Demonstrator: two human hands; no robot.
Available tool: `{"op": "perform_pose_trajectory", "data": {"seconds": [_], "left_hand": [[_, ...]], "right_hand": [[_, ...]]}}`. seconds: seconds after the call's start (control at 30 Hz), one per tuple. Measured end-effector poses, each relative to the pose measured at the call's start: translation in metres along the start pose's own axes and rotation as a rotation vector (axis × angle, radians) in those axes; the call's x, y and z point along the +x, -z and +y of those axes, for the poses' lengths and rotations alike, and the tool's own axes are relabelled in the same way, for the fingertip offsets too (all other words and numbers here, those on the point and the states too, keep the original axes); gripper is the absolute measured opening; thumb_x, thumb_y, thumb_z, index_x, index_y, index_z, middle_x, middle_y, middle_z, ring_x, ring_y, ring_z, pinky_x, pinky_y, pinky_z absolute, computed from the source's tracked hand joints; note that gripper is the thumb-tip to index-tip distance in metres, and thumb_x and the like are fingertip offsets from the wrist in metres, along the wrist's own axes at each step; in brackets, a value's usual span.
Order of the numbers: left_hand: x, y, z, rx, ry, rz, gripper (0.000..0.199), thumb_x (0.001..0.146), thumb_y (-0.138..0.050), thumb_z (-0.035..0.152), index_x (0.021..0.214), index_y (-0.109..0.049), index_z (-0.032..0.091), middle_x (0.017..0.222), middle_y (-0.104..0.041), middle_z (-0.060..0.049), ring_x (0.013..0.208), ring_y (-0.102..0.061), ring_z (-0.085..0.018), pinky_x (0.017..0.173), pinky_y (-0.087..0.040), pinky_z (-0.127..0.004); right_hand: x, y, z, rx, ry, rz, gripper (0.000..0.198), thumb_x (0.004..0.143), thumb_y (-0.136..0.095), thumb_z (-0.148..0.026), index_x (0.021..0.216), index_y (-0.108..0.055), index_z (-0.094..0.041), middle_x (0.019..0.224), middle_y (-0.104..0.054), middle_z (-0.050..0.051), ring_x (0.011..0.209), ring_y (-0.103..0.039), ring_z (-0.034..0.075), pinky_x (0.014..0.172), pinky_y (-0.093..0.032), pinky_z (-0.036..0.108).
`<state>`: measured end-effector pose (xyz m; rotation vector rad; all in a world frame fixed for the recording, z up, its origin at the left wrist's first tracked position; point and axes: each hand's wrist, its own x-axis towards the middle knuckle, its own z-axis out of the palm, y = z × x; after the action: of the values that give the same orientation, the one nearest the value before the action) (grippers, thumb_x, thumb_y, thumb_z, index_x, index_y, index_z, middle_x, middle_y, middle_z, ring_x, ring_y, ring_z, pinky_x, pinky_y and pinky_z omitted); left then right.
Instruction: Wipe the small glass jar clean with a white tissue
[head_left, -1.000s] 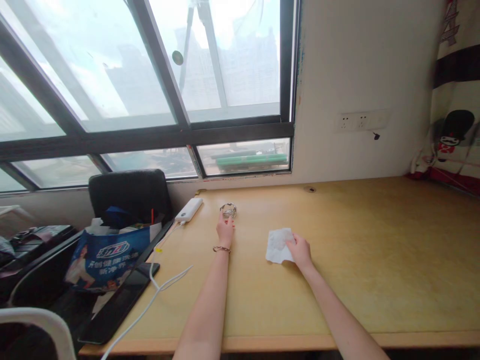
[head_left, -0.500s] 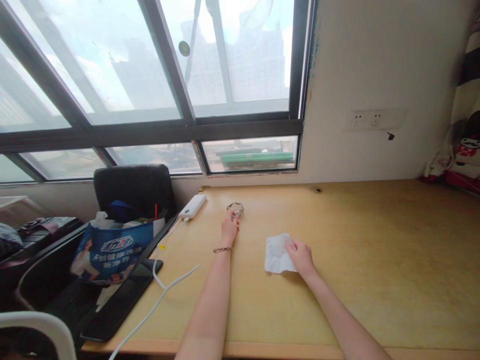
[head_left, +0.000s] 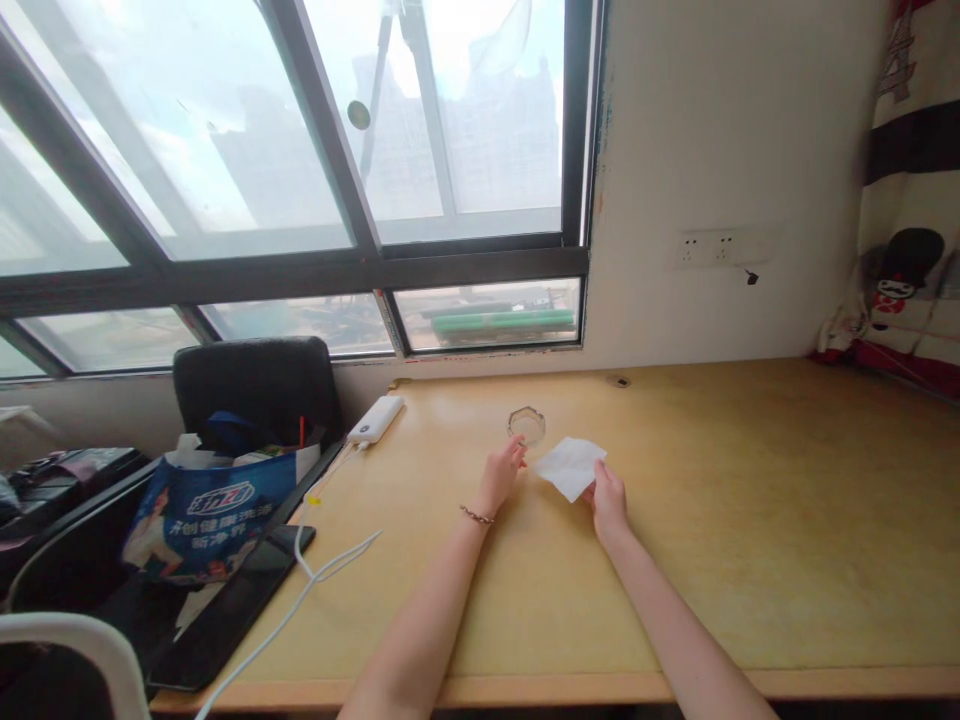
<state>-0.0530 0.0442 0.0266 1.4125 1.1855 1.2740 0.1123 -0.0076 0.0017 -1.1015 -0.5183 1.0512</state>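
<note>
My left hand (head_left: 501, 478), with a chain bracelet on its wrist, has its fingers closed at the near rim of a clear faceted glass ashtray (head_left: 526, 425). The ashtray's bottom edge is partly covered by those fingers, and I cannot tell if it is raised off the table. In my right hand (head_left: 609, 500) is a white paper tissue (head_left: 571, 467), pinched at its right edge between thumb and fingers. The tissue spreads out just right of and below the ashtray, its left corner near my left fingertips.
Both arms reach over a wooden table (head_left: 750, 520). Along its left side are a white power bank (head_left: 376, 420), a white cable (head_left: 300, 590) and a black flat panel (head_left: 232, 610). Beyond that, a blue shopping bag (head_left: 217, 510) sits on a black chair (head_left: 255, 385).
My left hand has moved right with the ashtray, towards the tissue. My right hand has lifted and turned the tissue, bringing it up near the ashtray. The view has shifted slightly right.
</note>
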Motion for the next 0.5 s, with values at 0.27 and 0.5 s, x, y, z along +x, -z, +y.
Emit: {"op": "perform_pose_trajectory", "data": {"seconds": [0.27,0.5], "left_hand": [[-0.033,-0.052,-0.001,0.109,-0.235,-0.222,0.022,0.073,-0.052,0.019,0.092,-0.061,0.023,0.087,-0.062,-0.007,0.079,-0.055,-0.017,0.076,-0.038,-0.025],[-0.037,-0.042,0.001,0.196,-0.301,-0.309,0.036,0.065,-0.053,0.004,0.095,-0.061,0.023,0.088,-0.059,-0.007,0.079,-0.054,-0.016,0.075,-0.038,-0.023]], "right_hand": [[0.005,0.01,-0.01,0.166,-0.061,0.016,0.046,0.07,-0.047,-0.053,0.091,-0.059,-0.014,0.09,-0.065,0.008,0.07,-0.063,0.018,0.053,-0.049,0.024],[0.007,0.011,-0.002,0.219,-0.12,-0.072,0.031,0.053,-0.071,-0.034,0.075,-0.057,-0.017,0.069,-0.066,0.001,0.06,-0.062,0.015,0.056,-0.05,0.023]]}}
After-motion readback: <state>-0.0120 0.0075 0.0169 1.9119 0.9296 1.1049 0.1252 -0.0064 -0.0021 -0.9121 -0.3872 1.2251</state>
